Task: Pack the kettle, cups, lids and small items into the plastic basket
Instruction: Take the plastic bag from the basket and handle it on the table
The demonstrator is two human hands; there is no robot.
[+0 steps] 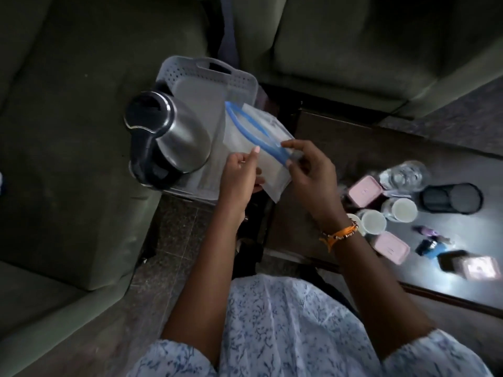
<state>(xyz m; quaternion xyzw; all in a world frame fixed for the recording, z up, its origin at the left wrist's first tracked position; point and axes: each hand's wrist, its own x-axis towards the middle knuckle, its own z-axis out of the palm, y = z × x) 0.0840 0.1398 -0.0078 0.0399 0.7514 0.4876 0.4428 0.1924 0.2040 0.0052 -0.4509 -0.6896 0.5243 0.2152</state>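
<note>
- The left hand [241, 172] pinches the near side of a clear zip bag [255, 148] between thumb and fingers, just below its blue seal strip [246, 126].
- The right hand [307, 170] pinches the end of the same blue strip with thumb and fingertips; an orange thread bracelet [340, 235] circles that wrist.
- The bag hangs above the grey perforated plastic basket [190, 69], over its right half.
- A steel electric kettle [168, 131] with a black lid and handle stands in the basket's left side, tilted toward the camera.
- The basket rests at the corner of a green sofa [68, 131].
- On the dark table [367, 148] to the right sit 2 white cups [386, 213], 2 pink lidded boxes [364, 190], a clear glass item [405, 174], a black kettle base [451, 198] and some small items I cannot identify.
- A white and blue patterned garment [285, 336] fills the bottom of the view.
</note>
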